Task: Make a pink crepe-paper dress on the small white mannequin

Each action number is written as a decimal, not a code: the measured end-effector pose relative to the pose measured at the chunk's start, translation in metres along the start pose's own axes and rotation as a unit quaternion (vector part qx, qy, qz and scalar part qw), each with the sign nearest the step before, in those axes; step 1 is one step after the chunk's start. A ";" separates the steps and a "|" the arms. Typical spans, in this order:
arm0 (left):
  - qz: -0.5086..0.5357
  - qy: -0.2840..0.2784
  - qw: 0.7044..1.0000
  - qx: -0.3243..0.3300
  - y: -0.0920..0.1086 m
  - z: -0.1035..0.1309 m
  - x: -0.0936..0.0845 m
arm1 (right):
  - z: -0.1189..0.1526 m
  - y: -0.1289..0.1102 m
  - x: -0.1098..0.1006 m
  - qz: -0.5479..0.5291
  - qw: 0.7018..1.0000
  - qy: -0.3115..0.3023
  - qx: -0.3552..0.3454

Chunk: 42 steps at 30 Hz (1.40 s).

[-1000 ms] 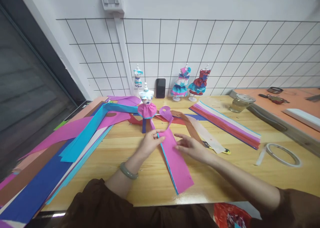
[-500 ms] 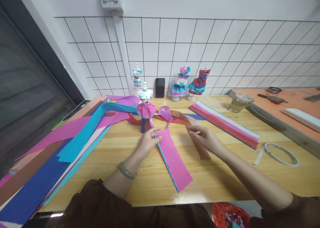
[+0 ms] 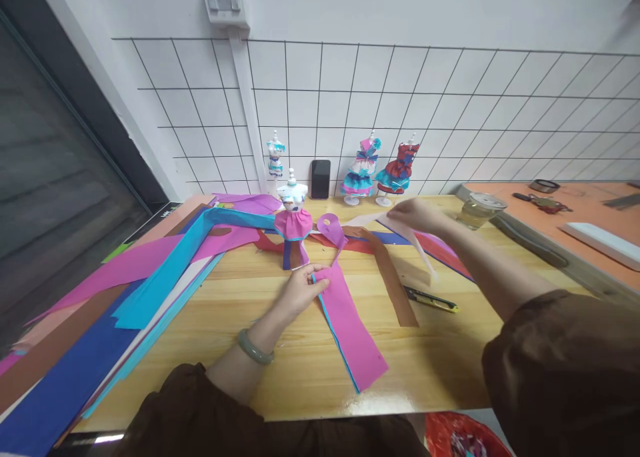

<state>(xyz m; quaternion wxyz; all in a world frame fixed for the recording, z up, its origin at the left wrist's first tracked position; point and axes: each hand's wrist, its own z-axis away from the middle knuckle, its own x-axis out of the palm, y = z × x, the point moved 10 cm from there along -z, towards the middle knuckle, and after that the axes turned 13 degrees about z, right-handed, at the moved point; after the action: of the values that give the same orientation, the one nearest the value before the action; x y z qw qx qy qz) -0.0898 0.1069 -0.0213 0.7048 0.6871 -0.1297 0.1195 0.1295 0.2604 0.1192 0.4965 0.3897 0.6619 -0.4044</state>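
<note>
Thumb and fingers of my left hand [image 3: 306, 287] pinch the upper end of a pink crepe paper strip [image 3: 353, 330], which has a blue layer along its edge. My right hand [image 3: 414, 215] is farther back, closed on a thin white paper strip [image 3: 373, 219] that hangs down on both sides of the fingers. Just beyond my left hand stands a small white dress form [image 3: 293, 195] wearing a gathered pink skirt [image 3: 294, 224]. A curled purple strip [image 3: 330, 227] lies between it and the pink strip.
Long coloured strips [image 3: 165, 270] cover the table's left side. A brown strip [image 3: 395, 280] lies beside a box cutter [image 3: 431, 299]. Red and purple strips [image 3: 445, 253] lie under my right forearm. Dressed forms [image 3: 360, 170], a phone [image 3: 321, 179] and a cup [image 3: 480, 210] stand at the back.
My right hand has moved from the brown strip back toward the stack at right and lifted a white strip. The box cutter now shows; my sleeve hides the tape roll. My left hand stays put.
</note>
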 end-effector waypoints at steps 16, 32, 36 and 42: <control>-0.025 0.034 0.999 -0.006 -0.006 -0.002 -0.015 | 0.082 -0.043 -0.101 -0.224 0.971 0.083 0.019; 0.091 0.037 0.993 -0.072 -0.011 0.004 -0.007 | 0.179 -0.077 0.065 -0.163 0.982 0.062 -0.075; 0.127 0.049 0.988 -0.070 -0.007 0.004 -0.007 | 0.180 -0.099 0.108 -0.373 0.924 -0.081 0.030; 0.129 0.070 0.987 -0.068 -0.006 0.004 -0.012 | 0.193 -0.093 0.121 -0.415 0.894 -0.145 0.089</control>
<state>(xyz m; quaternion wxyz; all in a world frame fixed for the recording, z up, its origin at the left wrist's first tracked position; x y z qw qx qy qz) -0.0993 0.1030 -0.0307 0.7360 0.6048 -0.1753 0.2486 0.0856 0.0622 -0.0196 0.3371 0.0596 0.6453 -0.6829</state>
